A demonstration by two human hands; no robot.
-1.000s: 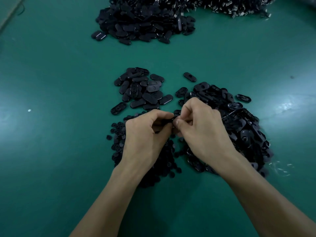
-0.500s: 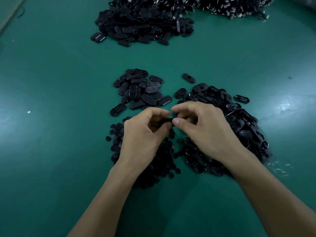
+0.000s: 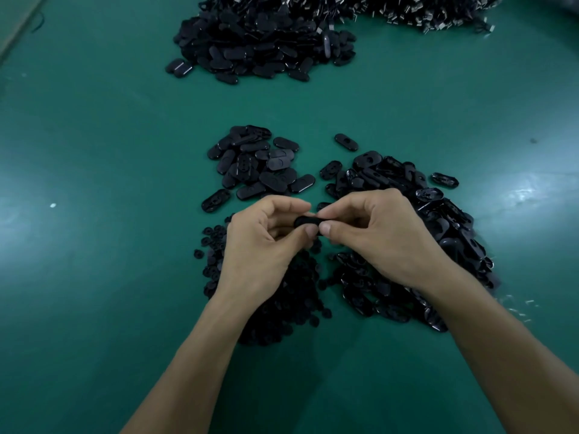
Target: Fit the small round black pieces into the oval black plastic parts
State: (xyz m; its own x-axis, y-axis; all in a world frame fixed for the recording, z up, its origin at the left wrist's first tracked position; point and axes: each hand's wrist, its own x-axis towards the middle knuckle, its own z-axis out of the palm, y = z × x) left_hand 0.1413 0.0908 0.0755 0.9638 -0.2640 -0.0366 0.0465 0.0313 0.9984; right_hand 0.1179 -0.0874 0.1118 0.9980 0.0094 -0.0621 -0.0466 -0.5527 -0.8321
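Note:
My left hand (image 3: 261,245) and my right hand (image 3: 380,236) meet at the middle of the green table and both pinch one oval black part (image 3: 305,221) between thumbs and fingers. Most of that part is hidden by my fingertips. Under my left hand lies a heap of small round black pieces (image 3: 282,308). Under and right of my right hand spreads a heap of oval black parts (image 3: 438,220). A smaller group of oval parts (image 3: 257,170) lies just beyond my hands.
A large pile of oval black parts (image 3: 260,42) sits at the far edge, with a pile of parts with metal pins (image 3: 423,7) to its right. One loose oval part (image 3: 346,142) lies apart. The green table top (image 3: 94,245) stretches to the left.
Both hands have shifted slightly toward me with the oval part. The fingers have spread so more of the oval part shows between the thumbs.

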